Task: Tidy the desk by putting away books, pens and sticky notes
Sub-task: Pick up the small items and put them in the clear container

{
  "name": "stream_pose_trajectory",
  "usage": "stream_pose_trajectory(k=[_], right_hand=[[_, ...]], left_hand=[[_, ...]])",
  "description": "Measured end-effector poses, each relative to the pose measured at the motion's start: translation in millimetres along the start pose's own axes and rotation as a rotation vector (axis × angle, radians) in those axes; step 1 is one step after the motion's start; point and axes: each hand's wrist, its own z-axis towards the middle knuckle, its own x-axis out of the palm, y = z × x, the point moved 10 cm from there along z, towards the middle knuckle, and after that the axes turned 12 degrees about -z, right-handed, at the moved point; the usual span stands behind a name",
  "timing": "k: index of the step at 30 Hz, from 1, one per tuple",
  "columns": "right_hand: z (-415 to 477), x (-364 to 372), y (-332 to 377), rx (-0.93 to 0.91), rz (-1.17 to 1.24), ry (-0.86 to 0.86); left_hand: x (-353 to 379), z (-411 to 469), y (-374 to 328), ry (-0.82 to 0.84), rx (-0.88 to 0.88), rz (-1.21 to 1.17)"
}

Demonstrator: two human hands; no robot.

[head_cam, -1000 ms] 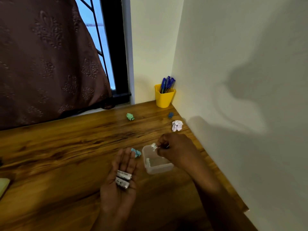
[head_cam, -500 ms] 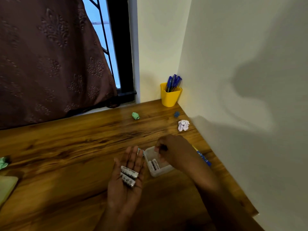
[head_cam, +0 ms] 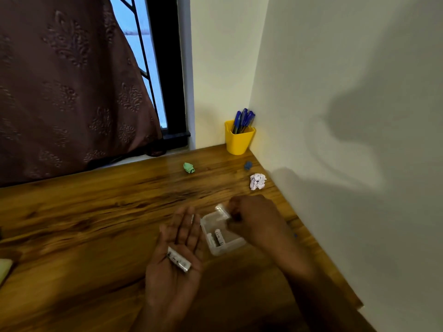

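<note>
on the wooden desk (head_cam: 96, 212) stands a small clear box (head_cam: 227, 248), and i place all other things from it. just left of the box the left hand (head_cam: 177, 255) lies palm up with the fingers straight and relaxed, gripping nothing; a loose battery (head_cam: 179, 259) rests across the palm. over the far edge of the box the right hand (head_cam: 254, 221) has its fingers curled and pinches a white battery (head_cam: 223, 210) between thumb and fingertips; this one looks blurred. inside the box, at its left wall, two batteries (head_cam: 217, 237) lie side by side. well behind the box, in the corner where the two walls meet, a yellow cup (head_cam: 238, 142) holds the blue pens (head_cam: 243, 119), which stand upright and lean a little to the right. between the box and the cup lie three crumpled bits: a white paper ball (head_cam: 257, 181) nearest to the box, a small blue scrap (head_cam: 248, 165) behind it, and a green paper ball (head_cam: 189, 167) behind and to the left. far left of the box, at the border of the view, a pale flat thing (head_cam: 4, 269) is only partly seen and i cannot tell what it is
</note>
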Motion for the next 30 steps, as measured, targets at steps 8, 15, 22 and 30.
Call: stream_pose_trajectory(k=[8, 15, 22, 30], right_hand=[[45.3, 79.1, -2.8, 0.002, -0.291, 0.215], [0.0, 14.4, 39.1, -0.223, 0.184, 0.137], [-27.0, 5.9, 37.7, -0.157, 0.258, 0.067], [7.4, 18.8, -15.9, 0.138, -0.323, -0.033]], left_hand=[[-24.2, 3.9, -39.1, -0.179, 0.235, 0.258], [4.1, -2.2, -22.2, -0.147, 0.290, 0.361], [32.6, 0.7, -4.5, -0.009, 0.348, 0.823], [-22.0, 26.5, -15.8, 0.047, 0.301, 1.769]])
